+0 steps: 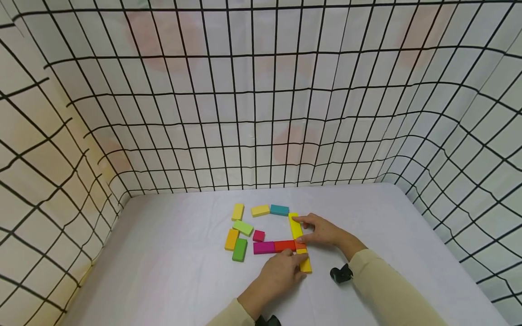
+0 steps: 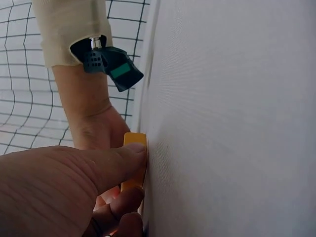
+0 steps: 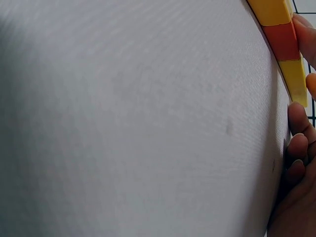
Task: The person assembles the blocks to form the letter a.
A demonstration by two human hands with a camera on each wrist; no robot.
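Note:
Several coloured wooden-looking blocks lie on the table. My left hand pinches the orange-yellow block at the near end of a column, its thumb lying on the block in the left wrist view. Beyond it comes an orange block, then a bright yellow block. My right hand holds that yellow block from the right, forefinger near its far end and thumb near its close end. A red block and a magenta block run in a row leftward from the orange one.
A teal block and a pale yellow block lie beyond. To the left are a small crimson block, a light green block, a green block and yellow ones. A black wire grid stands around the white table.

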